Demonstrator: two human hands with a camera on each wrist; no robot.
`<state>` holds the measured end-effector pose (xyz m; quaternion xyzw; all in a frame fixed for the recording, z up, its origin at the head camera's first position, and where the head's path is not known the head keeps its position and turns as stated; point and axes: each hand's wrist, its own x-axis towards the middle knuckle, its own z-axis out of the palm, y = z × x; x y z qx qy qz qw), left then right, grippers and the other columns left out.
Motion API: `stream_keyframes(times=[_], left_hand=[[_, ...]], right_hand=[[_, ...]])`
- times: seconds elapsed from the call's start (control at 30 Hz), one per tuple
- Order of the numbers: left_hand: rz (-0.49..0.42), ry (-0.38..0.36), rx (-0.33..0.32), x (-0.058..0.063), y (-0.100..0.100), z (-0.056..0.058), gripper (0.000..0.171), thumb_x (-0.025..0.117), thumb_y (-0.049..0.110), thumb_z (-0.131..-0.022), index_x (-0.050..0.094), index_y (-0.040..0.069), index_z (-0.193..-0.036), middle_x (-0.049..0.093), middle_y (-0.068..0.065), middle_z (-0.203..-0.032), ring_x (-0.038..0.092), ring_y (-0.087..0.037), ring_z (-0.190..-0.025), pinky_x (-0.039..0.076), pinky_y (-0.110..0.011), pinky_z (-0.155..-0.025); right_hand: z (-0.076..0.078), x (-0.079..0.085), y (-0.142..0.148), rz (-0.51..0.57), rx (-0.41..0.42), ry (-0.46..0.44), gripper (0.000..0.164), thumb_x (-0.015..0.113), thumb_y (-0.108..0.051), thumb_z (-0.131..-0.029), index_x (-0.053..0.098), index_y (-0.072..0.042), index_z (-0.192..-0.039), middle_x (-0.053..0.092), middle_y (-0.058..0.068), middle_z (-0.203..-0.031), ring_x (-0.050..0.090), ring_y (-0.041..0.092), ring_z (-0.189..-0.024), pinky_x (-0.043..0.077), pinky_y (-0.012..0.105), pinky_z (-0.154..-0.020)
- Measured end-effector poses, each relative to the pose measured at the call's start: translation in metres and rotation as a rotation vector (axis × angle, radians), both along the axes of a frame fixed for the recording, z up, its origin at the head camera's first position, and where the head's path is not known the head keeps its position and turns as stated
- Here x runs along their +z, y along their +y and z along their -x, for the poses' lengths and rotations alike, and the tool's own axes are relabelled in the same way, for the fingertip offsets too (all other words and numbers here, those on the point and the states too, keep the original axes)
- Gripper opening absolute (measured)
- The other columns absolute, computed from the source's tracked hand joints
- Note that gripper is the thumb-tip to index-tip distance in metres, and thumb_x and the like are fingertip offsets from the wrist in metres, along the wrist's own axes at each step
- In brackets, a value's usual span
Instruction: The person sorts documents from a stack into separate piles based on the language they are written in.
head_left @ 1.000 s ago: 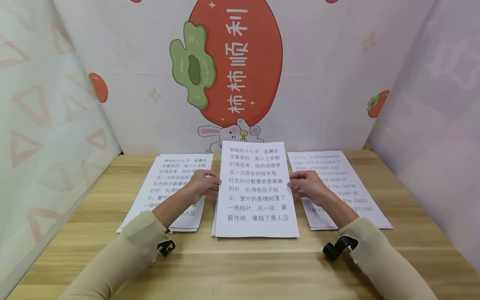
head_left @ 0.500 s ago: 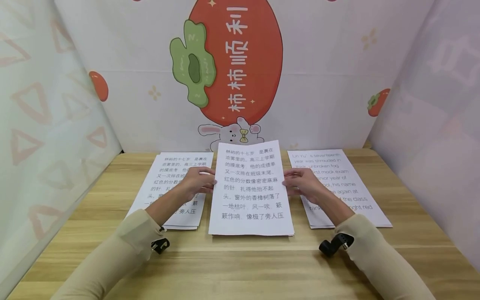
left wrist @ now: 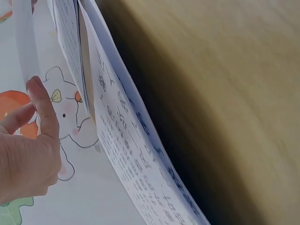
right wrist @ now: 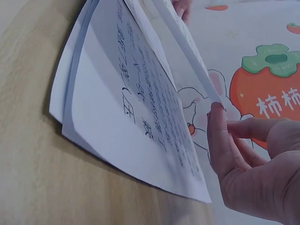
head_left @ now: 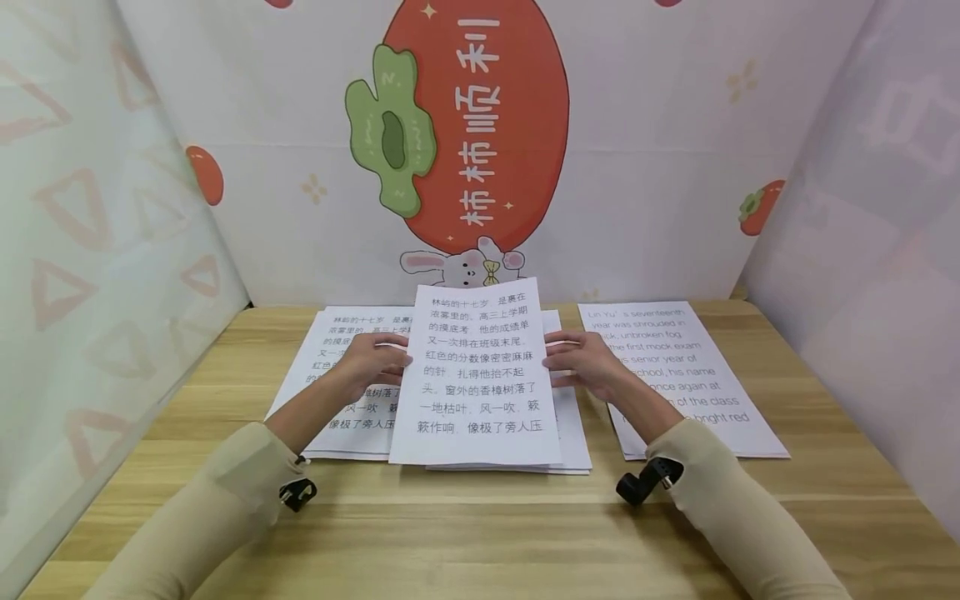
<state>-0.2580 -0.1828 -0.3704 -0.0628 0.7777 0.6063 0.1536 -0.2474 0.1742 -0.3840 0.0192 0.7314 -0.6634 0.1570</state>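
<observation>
Both hands hold a printed sheet of paper [head_left: 480, 375] by its two side edges, raised over the stacks. My left hand [head_left: 372, 365] pinches its left edge; in the left wrist view the left hand [left wrist: 28, 159] has its fingertips at the sheet's [left wrist: 24, 42] rim. The right hand [head_left: 588, 365] pinches the opposite edge, its fingertips meeting the sheet's [right wrist: 190, 47] edge in the right wrist view. Below lies a middle paper stack [head_left: 573, 433], mostly hidden in the head view. The sheet also overlaps the left paper stack [head_left: 345, 437], which bears the same Chinese text.
A right paper stack [head_left: 712, 375] with English text lies beyond the right forearm. All the papers rest on a wooden table [head_left: 480, 533]. White printed cloth [head_left: 637, 167] closes off the back and sides. Each cuff has a black wrist camera [head_left: 648, 481].
Both hands have carried the sheet leftward from over the middle stack, uncovering that stack's right side. The sheet now overlaps the left stack. The stacks stay in place.
</observation>
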Motion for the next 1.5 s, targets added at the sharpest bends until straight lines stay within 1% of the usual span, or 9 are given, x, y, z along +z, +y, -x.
stream_keyframes(times=[0.13, 0.4, 0.63, 0.9, 1.1, 1.23, 1.33, 1.4, 1.5], left_hand=[[-0.001, 0.016, 0.000, 0.001, -0.010, -0.001, 0.049, 0.068, 0.002, -0.096, 0.053, -0.005, -0.142, 0.072, -0.013, -0.108, 0.071, -0.017, -0.083, 0.065, -0.030, -0.076], [-0.004, 0.028, 0.009, 0.003, -0.031, 0.000, 0.051, 0.067, 0.001, -0.098, 0.049, -0.006, -0.145, 0.071, -0.009, -0.106, 0.070, -0.013, -0.083, 0.063, -0.027, -0.079], [0.001, 0.046, 0.049, 0.004, -0.051, 0.004, 0.053, 0.061, -0.003, -0.098, 0.044, -0.008, -0.148, 0.070, 0.001, -0.093, 0.068, -0.009, -0.078, 0.062, -0.023, -0.075], [0.074, 0.041, 0.096, 0.005, -0.069, 0.003, 0.054, 0.058, 0.003, -0.102, 0.042, -0.002, -0.154, 0.065, -0.006, -0.109, 0.064, -0.007, -0.082, 0.060, -0.021, -0.074], [0.115, 0.039, 0.138, 0.007, -0.081, -0.001, 0.056, 0.058, 0.003, -0.102, 0.041, 0.000, -0.155, 0.064, -0.007, -0.114, 0.063, -0.005, -0.081, 0.060, -0.021, -0.071], [0.154, 0.031, 0.184, 0.006, -0.088, -0.002, 0.056, 0.057, 0.005, -0.103, 0.041, 0.002, -0.157, 0.061, -0.017, -0.130, 0.062, -0.007, -0.085, 0.058, -0.021, -0.072], [0.198, 0.021, 0.229, 0.004, -0.095, -0.001, 0.055, 0.055, 0.007, -0.104, 0.042, 0.005, -0.157, 0.056, -0.020, -0.140, 0.060, -0.011, -0.091, 0.056, -0.020, -0.072], [0.214, 0.017, 0.256, 0.003, -0.099, 0.000, 0.054, 0.055, 0.007, -0.104, 0.043, 0.005, -0.157, 0.055, -0.019, -0.139, 0.058, -0.012, -0.093, 0.054, -0.020, -0.072], [0.230, 0.015, 0.285, 0.002, -0.104, 0.000, 0.053, 0.054, 0.005, -0.104, 0.043, 0.004, -0.156, 0.059, -0.012, -0.128, 0.056, -0.009, -0.089, 0.051, -0.021, -0.070]], right_hand=[[0.004, 0.000, -0.011, -0.007, 0.003, -0.004, 0.052, 0.066, 0.002, -0.097, 0.050, 0.002, -0.147, 0.062, 0.020, -0.129, 0.070, 0.019, -0.095, 0.065, 0.037, -0.085], [0.013, 0.001, -0.034, 0.002, -0.026, -0.040, 0.049, 0.069, 0.002, -0.095, 0.056, -0.003, -0.143, 0.066, 0.017, -0.122, 0.073, 0.022, -0.090, 0.066, 0.033, -0.076], [0.020, -0.002, -0.060, 0.045, -0.028, -0.051, 0.045, 0.069, 0.001, -0.096, 0.058, -0.004, -0.140, 0.067, 0.018, -0.117, 0.073, 0.024, -0.093, 0.066, 0.034, -0.076], [0.023, -0.009, -0.090, 0.094, -0.039, -0.059, 0.043, 0.070, 0.003, -0.094, 0.062, -0.005, -0.136, 0.069, 0.018, -0.114, 0.074, 0.025, -0.090, 0.066, 0.036, -0.078], [0.026, -0.012, -0.109, 0.127, -0.026, -0.060, 0.045, 0.070, 0.004, -0.093, 0.061, -0.004, -0.136, 0.069, 0.018, -0.113, 0.075, 0.025, -0.087, 0.066, 0.037, -0.078], [0.028, -0.012, -0.122, 0.135, -0.025, -0.072, 0.046, 0.070, 0.005, -0.092, 0.061, -0.004, -0.136, 0.070, 0.020, -0.111, 0.075, 0.023, -0.082, 0.066, 0.037, -0.078], [0.030, -0.013, -0.133, 0.158, -0.023, -0.075, 0.047, 0.069, 0.007, -0.091, 0.061, -0.003, -0.136, 0.070, 0.021, -0.109, 0.074, 0.022, -0.078, 0.066, 0.036, -0.078], [0.031, -0.013, -0.141, 0.169, -0.021, -0.070, 0.047, 0.069, 0.008, -0.091, 0.061, -0.002, -0.136, 0.071, 0.020, -0.108, 0.074, 0.022, -0.077, 0.066, 0.036, -0.076], [0.031, -0.014, -0.153, 0.167, -0.010, -0.066, 0.046, 0.069, 0.009, -0.090, 0.061, -0.001, -0.134, 0.072, 0.020, -0.106, 0.075, 0.022, -0.076, 0.066, 0.037, -0.076]])
